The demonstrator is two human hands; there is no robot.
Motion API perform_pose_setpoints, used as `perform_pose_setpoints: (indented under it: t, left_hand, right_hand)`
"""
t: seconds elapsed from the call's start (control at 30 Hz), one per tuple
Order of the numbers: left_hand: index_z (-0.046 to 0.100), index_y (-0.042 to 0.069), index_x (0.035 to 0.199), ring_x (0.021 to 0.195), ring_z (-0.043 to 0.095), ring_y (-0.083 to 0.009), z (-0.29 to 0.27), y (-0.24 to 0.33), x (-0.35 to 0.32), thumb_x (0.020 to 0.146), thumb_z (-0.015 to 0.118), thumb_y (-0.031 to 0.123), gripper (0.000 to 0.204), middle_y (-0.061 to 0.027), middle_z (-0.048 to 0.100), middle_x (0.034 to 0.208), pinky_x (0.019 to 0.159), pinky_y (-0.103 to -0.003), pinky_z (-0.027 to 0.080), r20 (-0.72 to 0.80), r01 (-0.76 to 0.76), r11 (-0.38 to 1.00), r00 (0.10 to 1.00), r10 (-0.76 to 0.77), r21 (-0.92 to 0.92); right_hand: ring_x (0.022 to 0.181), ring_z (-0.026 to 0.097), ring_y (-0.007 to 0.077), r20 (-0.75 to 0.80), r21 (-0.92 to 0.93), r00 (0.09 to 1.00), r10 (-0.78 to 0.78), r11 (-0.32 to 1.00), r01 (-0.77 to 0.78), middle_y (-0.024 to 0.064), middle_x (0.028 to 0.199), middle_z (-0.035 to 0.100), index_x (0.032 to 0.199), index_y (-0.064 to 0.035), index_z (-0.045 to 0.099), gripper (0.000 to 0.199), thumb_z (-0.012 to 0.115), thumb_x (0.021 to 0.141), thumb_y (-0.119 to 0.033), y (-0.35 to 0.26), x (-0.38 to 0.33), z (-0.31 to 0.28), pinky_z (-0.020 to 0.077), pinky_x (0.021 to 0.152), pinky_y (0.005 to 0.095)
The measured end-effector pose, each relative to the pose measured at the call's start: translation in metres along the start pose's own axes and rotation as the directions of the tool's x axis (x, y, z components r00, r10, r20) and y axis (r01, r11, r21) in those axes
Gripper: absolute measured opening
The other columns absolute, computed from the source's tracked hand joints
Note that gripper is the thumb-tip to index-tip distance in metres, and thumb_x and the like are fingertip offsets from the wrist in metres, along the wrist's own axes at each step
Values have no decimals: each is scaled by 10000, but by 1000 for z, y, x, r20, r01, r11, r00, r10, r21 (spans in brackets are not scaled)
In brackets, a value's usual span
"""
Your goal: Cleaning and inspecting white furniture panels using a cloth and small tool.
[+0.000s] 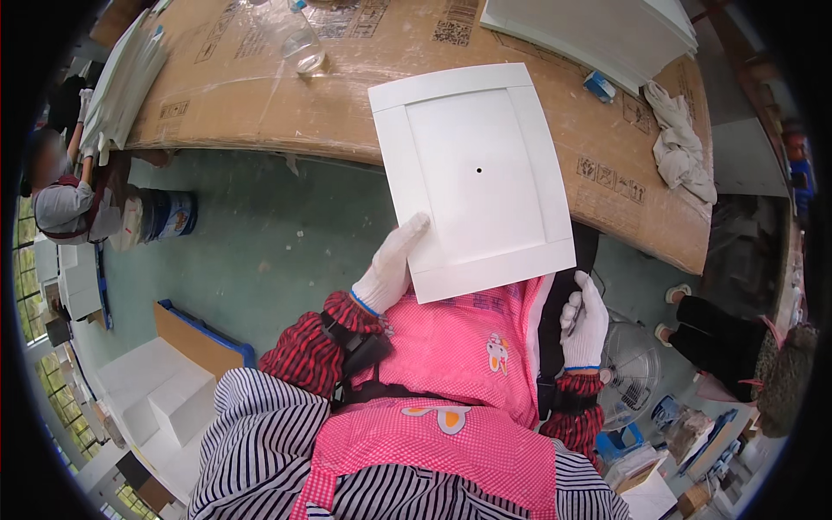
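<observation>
The person stands at the bench with both forearms raised from the elbows, sleeves of red and black stripe pushed into white knit gloves. The left hand (pixel 387 267) reaches up and forward, fingers together and laid flat on the face of a white square panel (pixel 472 178), thumb out of sight below its lower left corner, so the hand is clamped on that corner. The panel tilts up away from the hand, its raised frame border all round and a small dark hole at its centre; its lower edge rests against the pink checked apron (pixel 451 364), its upper part stands over the edge of the cardboard-covered table (pixel 260 104). The right hand (pixel 585 319) sits lower, just beside the panel's lower right corner and apart from it, fingers curled shut around a thin dark tool (pixel 579 305) whose kind I cannot make out. Beyond the right hand, a crumpled white rag (pixel 680 143) lies on the table; far beyond the left, a clear plastic bottle (pixel 304 48). Below the right hand a small fan (pixel 633 377) stands on the floor.
</observation>
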State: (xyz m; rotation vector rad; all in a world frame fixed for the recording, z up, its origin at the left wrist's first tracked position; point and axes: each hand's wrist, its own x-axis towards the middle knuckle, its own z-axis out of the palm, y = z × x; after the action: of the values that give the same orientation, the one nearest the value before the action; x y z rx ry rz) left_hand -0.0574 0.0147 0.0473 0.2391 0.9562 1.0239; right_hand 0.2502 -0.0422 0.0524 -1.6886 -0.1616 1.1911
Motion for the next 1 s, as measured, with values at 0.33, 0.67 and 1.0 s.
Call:
perform_pose_setpoints:
  t: [0.33, 0.67, 1.0]
  left_hand:
    - [548, -67, 1385, 1108, 666, -190, -7, -3, 6, 997, 662, 318, 559, -121, 670, 1261, 952, -335, 542, 5, -2, 986, 1000, 1, 166]
    - [489, -21, 1472, 1172, 622, -168, -5, -1, -4, 949, 733, 283, 652, -104, 629, 1346, 952, -326, 542, 257, 114, 910, 939, -230, 399]
    - [622, -6, 1334, 969, 713, -191, -5, 5, -1, 955, 758, 422, 588, -112, 711, 1166, 742, -303, 614, 292, 259, 772, 819, -495, 581]
  right_hand:
    - [436, 411, 37, 61, -76, 981, -182, 980, 186, -40, 623, 483, 1251, 19, 639, 367, 503, 1111, -291, -24, -26, 22, 302, 383, 207]
    - [732, 567, 57, 467, -401, 868, -168, 834, 378, 9, 817, 637, 1246, 34, 661, 316, 654, 1020, -186, -61, -69, 131, 467, 659, 232]
    - [877, 691, 324, 755, -507, 556, -347, 228, 831, 150, 939, 704, 1054, -44, 705, 229, 743, 888, -197, -51, -23, 225, 544, 793, 435]
